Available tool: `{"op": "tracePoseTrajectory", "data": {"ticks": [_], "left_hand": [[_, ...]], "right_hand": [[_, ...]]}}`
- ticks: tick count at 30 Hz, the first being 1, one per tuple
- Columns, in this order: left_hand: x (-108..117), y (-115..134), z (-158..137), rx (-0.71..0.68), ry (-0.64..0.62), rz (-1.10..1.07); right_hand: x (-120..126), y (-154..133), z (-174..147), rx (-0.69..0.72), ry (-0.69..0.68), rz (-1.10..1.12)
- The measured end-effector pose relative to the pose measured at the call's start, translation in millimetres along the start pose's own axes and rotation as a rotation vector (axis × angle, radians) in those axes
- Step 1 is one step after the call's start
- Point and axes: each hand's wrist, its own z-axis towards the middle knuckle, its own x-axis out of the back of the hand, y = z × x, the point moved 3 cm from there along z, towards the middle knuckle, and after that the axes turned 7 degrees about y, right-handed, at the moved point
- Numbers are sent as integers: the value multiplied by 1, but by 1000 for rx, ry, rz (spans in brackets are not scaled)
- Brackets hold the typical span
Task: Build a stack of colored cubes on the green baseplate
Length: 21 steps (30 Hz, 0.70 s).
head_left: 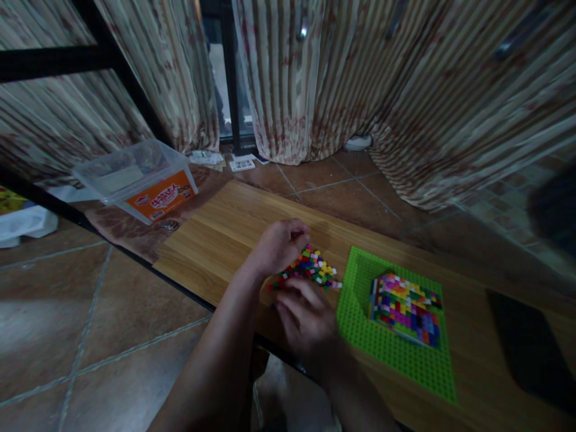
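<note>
A loose heap of small coloured building bricks [320, 267] lies on the wooden table [216, 222]. At the heap's left side is my left hand [279, 245], its fingers curled in; whatever they may hold is hidden. Closer to me, my right hand [310, 315] bends over the near edge of the heap with thumb and fingers drawn together. Anything in that pinch is too small to make out. Right of the heap sits a green studded baseplate [355, 327], bearing a raised block of multicoloured bricks [402, 309].
A dark flat object [528, 348] lies at the table's right end. On the left stands a clear plastic box [135, 174] with an orange label. Papers [242, 163] are on the tiled floor beneath striped curtains [288, 90]. A black metal bar [135, 90] crosses the upper left.
</note>
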Motion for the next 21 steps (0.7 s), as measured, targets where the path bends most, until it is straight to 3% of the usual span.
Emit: {"op": "tracePoseTrajectory", "data": {"ticks": [3, 7, 21], "left_hand": [[0, 0, -1, -17, -2, 5], [1, 0, 0, -16, -1, 23], [11, 2, -1, -13, 43, 81]], "right_hand": [[-21, -11, -8, 79, -110, -52], [-30, -7, -10, 105, -76, -108], [6, 31, 6, -56, 185, -337]]}}
